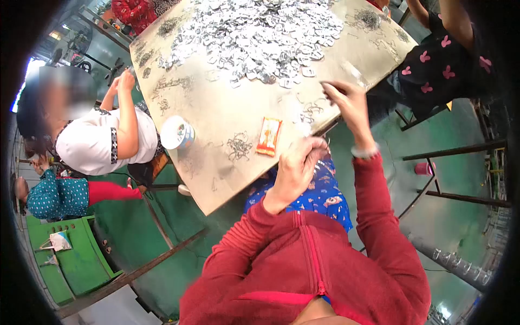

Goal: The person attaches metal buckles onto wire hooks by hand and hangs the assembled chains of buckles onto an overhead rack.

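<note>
My left hand (pixel 297 170) is at the table's near edge above my lap, its fingers pressed together. Whatever they hold, if anything, is too small to make out. My right hand (pixel 349 105) hovers over the right edge of the table, fingers apart with dark tips, and I see nothing held in it. Below it lies a small cluster of thin metal hooks (pixel 311 110). An orange and white packet (pixel 269 136) rests just left of my left hand. Farther back spreads a large heap of flat silvery metal pieces (pixel 254 38).
A white tub (pixel 177 132) stands near the table's left edge. Loose hooks (pixel 238 146) lie in clusters on the tabletop (pixel 211 184). A person in white (pixel 103 142) sits at left; another in dark patterned clothes (pixel 441 70) is at right. Metal bars (pixel 455 150) stand beside me.
</note>
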A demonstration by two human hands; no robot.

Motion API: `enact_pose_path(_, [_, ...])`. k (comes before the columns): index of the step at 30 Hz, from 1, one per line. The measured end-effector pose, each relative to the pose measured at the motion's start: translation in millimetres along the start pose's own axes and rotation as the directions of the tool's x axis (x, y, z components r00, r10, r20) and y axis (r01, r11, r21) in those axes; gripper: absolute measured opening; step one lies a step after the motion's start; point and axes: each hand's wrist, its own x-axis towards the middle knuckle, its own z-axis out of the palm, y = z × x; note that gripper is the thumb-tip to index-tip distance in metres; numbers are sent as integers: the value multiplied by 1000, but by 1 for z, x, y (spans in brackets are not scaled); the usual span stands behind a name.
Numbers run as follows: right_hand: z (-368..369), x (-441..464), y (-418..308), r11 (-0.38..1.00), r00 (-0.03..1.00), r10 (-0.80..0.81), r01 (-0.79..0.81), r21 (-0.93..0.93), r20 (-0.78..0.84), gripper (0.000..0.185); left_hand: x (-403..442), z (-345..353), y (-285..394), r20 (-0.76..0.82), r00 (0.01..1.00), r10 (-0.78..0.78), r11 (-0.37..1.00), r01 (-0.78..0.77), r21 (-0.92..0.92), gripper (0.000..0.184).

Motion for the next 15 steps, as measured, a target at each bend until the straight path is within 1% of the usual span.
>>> enact_pose_path(1, [14, 30, 28, 998, 998, -52, 51, 27, 38, 30, -1, 0, -1, -1, 1000, 5, 999, -5, 41, 6])
enact_pose_path(2, [29, 58, 51, 992, 996, -92, 92, -88, 6, 32, -3, 1, -2, -1, 998, -70, 997, 70, -26, 6])
enact_pose_path(3, [44, 81, 69, 972, 991, -134, 127, -200, -22, 34, -2, 0, -2, 8, 997, -72, 997, 72, -20, 8])
enact_pose_path(4, [53, 94, 78, 931, 986, -160, 138, -338, -40, 39, -3, -1, -3, 19, 995, -103, 993, 104, -64, 8])
enact_pose_path(5, [62, 104, 96, 886, 966, -248, 198, -419, -69, 38, -3, -1, -2, 26, 990, -136, 985, 138, -105, 9])
enact_pose_path(6, [65, 113, 112, 884, 968, -248, 205, -420, -50, 36, -3, -2, -1, 23, 991, -132, 982, 134, -131, 9])
enact_pose_path(7, [66, 120, 123, 880, 968, -248, 214, -425, -27, 34, -5, -3, -7, 21, 994, -108, 988, 109, -107, 9])
enact_pose_path(8, [65, 125, 125, 836, 969, -246, 198, -512, -28, 30, -3, -5, -6, 13, 994, -109, 985, 110, -132, 9])
enact_pose_path(9, [59, 113, 99, 851, 986, -164, 119, -512, -44, 24, -3, -6, -6, 5, 994, -110, 980, 109, -165, 9])
enact_pose_path(10, [55, 108, 103, 944, 996, -62, 37, -328, -68, 22, -3, -6, -6, 3, 993, -120, 980, 119, -158, 8])
enact_pose_path(11, [49, 104, 105, 990, 996, 39, -48, -132, -74, 20, -2, -7, -7, 3, 992, -123, 981, 122, -152, 8])
enact_pose_path(13, [30, 65, 71, 999, 997, -14, 16, 29, -77, 18, 3, -9, -9, 1, 994, -110, 982, 109, -155, 9])
enact_pose_path(15, [15, 23, 48, 982, 1000, 22, -20, 186, -9, 17, 4, -6, -12, -3, 994, -108, 979, 105, -177, 9])
